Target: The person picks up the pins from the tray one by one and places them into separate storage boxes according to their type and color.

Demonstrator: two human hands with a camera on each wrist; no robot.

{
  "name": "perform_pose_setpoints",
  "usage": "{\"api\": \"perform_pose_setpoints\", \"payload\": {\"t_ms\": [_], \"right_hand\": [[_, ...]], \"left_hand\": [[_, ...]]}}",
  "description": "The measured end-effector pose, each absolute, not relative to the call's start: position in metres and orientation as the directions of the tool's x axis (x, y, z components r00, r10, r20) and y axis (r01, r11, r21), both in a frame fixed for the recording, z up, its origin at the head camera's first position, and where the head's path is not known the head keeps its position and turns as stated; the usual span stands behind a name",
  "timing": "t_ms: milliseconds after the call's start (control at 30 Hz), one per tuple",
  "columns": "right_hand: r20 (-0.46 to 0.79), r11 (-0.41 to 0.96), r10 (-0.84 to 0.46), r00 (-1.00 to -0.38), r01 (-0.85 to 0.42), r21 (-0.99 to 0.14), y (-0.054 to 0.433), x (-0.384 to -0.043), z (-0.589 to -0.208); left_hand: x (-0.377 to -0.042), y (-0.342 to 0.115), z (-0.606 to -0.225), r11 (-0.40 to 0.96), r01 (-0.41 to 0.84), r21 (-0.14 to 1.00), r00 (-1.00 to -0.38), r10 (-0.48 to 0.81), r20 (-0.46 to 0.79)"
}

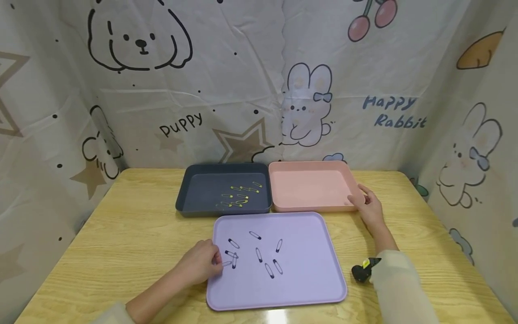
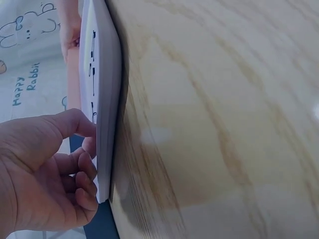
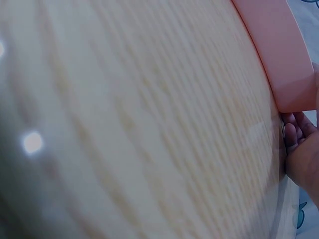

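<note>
- Head view: the left hand (image 1: 198,263) seemed to pinch a pale safety pin (image 1: 227,263) over the lilac tray (image 1: 299,288), though fine detail blurred.
- Left wrist view: its fingers (image 2: 85,184) were curled; that pin was hidden.
- The right hand (image 1: 370,210) gripped the pink tray (image 1: 309,184), thumb inside; the right wrist view showed fingers outside.

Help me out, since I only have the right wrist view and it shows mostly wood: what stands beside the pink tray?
Observer: A dark tray stands to the left of the pink tray, as the person sees it.
Operator: Does that one hold anything?
Observer: Yes, several yellow safety pins lie in its right half.
Operator: And where is the left hand?
Observer: The left hand is at the left edge of a purple tray nearer the person.
</note>
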State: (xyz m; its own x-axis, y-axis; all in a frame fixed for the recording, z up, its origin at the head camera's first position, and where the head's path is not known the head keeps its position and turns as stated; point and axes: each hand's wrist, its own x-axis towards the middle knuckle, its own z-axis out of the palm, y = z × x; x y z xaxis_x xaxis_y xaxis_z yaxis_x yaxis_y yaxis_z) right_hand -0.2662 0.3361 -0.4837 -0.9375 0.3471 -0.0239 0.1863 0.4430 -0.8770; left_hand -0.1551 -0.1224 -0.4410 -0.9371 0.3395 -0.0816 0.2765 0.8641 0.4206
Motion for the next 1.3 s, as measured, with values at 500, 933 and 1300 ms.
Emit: {"api": "perform_pose_setpoints", "payload": {"t_ms": [500,933,1300], "right_hand": [[-0.045,0.428,0.325,-0.945,0.189,-0.884,0.337,-0.268,-0.480],[-0.042,0.413,0.340,-0.940,0.189,-0.891,0.337,-0.268,-0.481],[-0.024,0.428,0.332,-0.943,0.173,-0.887,0.338,-0.265,-0.484]], "left_hand": [[-0.203,-0.110,-0.426,0.735,0.202,0.647,-0.953,0.301,-0.045],[-0.242,-0.078,-0.412,0.630,0.234,0.740,-0.954,0.296,0.050],[-0.263,-0.052,-0.412,0.594,0.265,0.760,-0.947,0.308,0.090]]}}
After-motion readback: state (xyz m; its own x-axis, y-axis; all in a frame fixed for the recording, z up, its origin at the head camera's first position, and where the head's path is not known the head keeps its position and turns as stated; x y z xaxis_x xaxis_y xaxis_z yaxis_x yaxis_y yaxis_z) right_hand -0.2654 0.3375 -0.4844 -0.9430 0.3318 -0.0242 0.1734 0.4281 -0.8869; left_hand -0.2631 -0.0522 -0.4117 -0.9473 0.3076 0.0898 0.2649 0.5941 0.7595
